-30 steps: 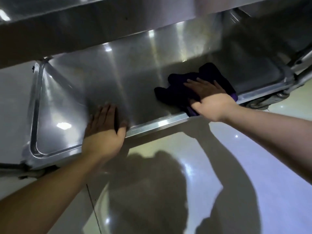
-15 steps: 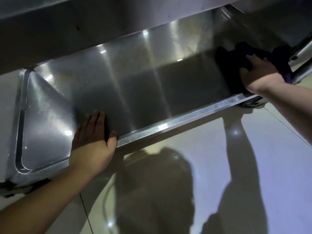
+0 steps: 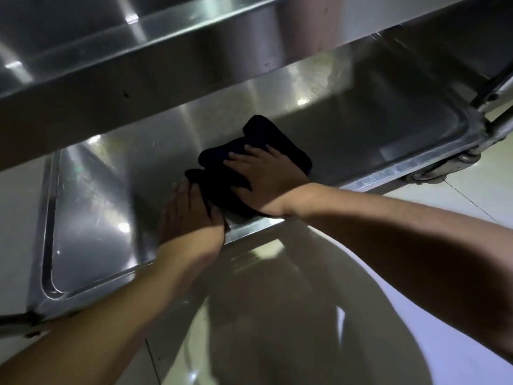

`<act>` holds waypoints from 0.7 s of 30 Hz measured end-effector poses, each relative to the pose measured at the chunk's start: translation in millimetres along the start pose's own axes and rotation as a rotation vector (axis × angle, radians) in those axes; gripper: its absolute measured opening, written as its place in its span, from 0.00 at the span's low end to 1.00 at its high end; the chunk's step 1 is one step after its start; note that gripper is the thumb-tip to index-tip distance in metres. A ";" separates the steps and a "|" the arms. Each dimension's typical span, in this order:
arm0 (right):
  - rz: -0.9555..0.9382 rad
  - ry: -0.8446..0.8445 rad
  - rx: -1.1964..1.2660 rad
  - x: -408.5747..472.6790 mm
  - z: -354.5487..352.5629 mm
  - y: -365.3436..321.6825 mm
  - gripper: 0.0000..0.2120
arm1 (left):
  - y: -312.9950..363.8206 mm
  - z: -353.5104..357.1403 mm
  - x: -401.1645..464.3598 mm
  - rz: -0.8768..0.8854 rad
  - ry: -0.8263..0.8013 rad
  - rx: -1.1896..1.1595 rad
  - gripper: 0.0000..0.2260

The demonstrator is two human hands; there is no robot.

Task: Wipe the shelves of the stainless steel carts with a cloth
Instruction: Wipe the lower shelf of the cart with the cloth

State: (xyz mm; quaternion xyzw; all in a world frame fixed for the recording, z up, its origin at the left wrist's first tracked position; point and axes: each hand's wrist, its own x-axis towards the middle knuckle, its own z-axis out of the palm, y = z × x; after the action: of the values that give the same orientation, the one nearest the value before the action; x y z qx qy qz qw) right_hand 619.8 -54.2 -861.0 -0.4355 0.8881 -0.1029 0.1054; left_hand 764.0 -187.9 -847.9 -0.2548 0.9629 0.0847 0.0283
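On the lower shelf [image 3: 361,140] of the steel cart, a dark cloth [image 3: 266,143] lies bunched near the front rim, about midway along its length. Right hand [image 3: 263,176] lies flat on top of the cloth, palm down, fingers straight and slightly spread, pointing left and away from the person. Left hand [image 3: 191,215] rests just beside it on the shelf's front edge, fingers straight and close together, with their tips touching the cloth's near left edge; whether the thumb catches the fabric cannot be told. Both forearms are bare. Above, the upper shelf [image 3: 138,59] overhangs the far part of the lower one. At the right end a caster [image 3: 433,173] sits under the corner, on a glossy pale tiled floor [image 3: 458,315].
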 end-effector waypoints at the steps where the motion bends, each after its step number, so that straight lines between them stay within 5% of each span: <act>1: -0.016 -0.001 -0.005 2.5 -0.2 0.6 0.31 | 10.4 2.3 3.5 -0.032 0.023 -0.038 0.33; 6: 0.042 0.006 0.006 21.0 -19.1 34.1 0.29 | 23.9 13.1 3.3 -0.097 0.083 -0.048 0.30; 17: 0.723 0.308 0.095 -24.7 -64.6 215.8 0.31 | 19.1 18.5 5.2 -0.092 0.076 -0.030 0.37; 21: 0.805 0.315 0.123 -26.3 -59.6 200.1 0.31 | 18.9 19.4 5.6 -0.092 0.067 0.003 0.38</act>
State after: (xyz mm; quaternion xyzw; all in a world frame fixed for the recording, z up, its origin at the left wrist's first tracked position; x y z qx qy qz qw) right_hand 468.6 92.1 -856.4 -0.0263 0.9845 -0.1717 0.0263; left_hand 750.0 -171.0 -864.7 -0.3013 0.9507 0.0732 0.0004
